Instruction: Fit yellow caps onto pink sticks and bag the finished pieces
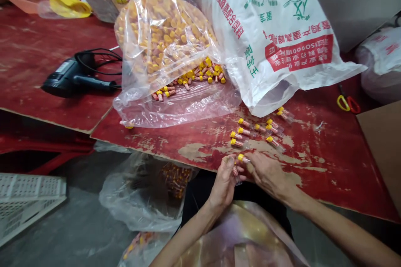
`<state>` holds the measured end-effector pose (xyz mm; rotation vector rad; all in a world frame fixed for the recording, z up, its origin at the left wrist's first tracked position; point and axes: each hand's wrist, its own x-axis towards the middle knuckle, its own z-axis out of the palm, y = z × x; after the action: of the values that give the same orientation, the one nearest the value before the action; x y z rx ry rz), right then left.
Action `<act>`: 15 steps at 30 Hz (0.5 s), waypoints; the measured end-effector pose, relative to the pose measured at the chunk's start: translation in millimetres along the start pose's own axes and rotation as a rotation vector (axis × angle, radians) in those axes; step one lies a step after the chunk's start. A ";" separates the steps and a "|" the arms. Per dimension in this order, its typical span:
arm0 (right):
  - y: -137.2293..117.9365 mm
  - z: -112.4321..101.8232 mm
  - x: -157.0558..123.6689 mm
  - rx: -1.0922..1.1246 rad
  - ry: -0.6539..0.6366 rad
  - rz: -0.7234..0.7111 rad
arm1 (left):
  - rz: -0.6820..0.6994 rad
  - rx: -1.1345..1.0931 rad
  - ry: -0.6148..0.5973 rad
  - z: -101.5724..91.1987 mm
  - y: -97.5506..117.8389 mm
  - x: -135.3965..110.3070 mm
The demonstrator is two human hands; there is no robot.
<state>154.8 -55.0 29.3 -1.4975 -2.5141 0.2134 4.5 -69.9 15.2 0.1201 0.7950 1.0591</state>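
My left hand [223,181] is at the table's front edge, its fingers closed round a small clear tube [235,172] of pink bits. Close beside it, my right hand [271,175] pinches another tube with a yellow cap [240,157]; fingers cover much of it. Just beyond the hands, several yellow-capped tubes [237,143] lie loose on the worn red table [194,150], some in clear sleeves. Behind them a big clear plastic bag [175,104] lies on its side, full of similar tubes [172,33], a few spilling toward its mouth.
A white printed sack [282,21] leans at the back right. Red-and-yellow scissors [348,103] lie near a cardboard box [384,142]. At left is a black heat gun [70,77] with its cord. Below the table edge sit a plastic bag [134,196] and a white crate [28,200].
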 end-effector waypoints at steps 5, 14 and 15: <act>-26.2 5.8 15.1 0.078 0.127 -0.103 | 0.079 -0.107 0.104 -8.8 3.7 3.0; 8.5 21.8 33.4 -0.285 0.004 0.108 | -0.011 -0.088 0.115 -18.2 8.9 0.1; 9.9 17.0 30.6 -0.247 -0.028 0.101 | -0.016 -0.079 0.116 -18.0 9.0 0.0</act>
<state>144.7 -23.7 13.7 -1.7246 -2.5655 -0.0647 -13.6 -70.2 6.2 -0.0147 0.8559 1.0881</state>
